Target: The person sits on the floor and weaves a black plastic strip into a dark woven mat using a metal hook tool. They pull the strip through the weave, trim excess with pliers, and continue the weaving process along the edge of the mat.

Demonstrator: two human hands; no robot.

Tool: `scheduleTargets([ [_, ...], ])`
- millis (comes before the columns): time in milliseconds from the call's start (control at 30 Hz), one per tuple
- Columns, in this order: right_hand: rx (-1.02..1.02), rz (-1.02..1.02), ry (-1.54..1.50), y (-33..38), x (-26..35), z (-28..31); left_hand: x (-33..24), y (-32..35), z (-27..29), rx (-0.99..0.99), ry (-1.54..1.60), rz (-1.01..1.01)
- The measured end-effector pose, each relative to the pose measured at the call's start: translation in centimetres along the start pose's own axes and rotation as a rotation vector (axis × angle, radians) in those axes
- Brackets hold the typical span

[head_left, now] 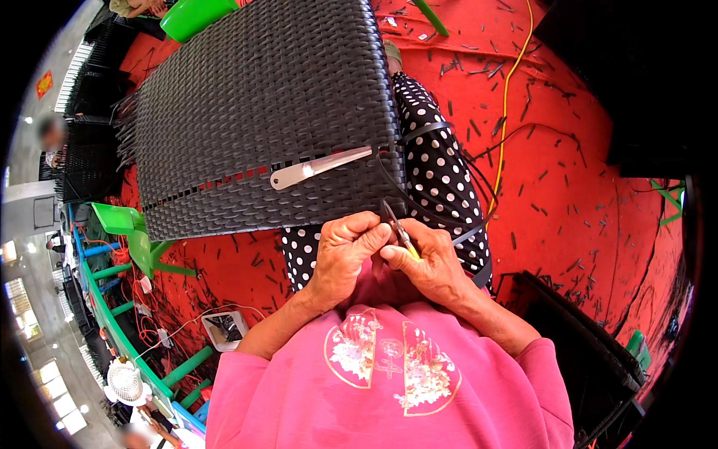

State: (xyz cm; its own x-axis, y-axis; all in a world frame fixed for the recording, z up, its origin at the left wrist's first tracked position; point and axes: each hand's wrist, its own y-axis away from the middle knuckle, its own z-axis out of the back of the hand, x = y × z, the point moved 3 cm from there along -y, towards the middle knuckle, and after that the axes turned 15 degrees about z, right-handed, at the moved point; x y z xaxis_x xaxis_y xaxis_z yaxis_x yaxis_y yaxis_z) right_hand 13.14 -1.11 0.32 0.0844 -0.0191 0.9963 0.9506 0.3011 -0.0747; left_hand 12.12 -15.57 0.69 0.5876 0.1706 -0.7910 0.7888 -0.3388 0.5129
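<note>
A black woven wicker panel (262, 97) lies across my lap, its lower edge just beyond my hands. In my closed right hand (437, 262) is a pair of small pliers (404, 233) with a yellow handle, jaws pointing at the panel. My left hand (348, 254) is closed in a pinch right beside the jaws; what its fingertips hold is hidden. A flat metal weaving tool (303, 173) with a hole at its wide end rests on the weave, its narrow end near the panel's right edge. A loose black strip (419, 213) loops from that edge past my right knee.
Cut black strip pieces litter the red floor (553, 217). A yellow cable (508, 90) runs along the right. Green plastic chairs (138, 232) stand left and far. A white tray (224, 329) with black bits sits left of me, beside a green rail (123, 329). Other people are at left.
</note>
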Motion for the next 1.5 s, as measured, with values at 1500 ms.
scheduleTargets([
  [1500, -0.039, 0.202, 0.269, 0.3, 1.3, 1.0, -0.4, 0.5, -0.8, -0.022, -0.078, 0.029],
])
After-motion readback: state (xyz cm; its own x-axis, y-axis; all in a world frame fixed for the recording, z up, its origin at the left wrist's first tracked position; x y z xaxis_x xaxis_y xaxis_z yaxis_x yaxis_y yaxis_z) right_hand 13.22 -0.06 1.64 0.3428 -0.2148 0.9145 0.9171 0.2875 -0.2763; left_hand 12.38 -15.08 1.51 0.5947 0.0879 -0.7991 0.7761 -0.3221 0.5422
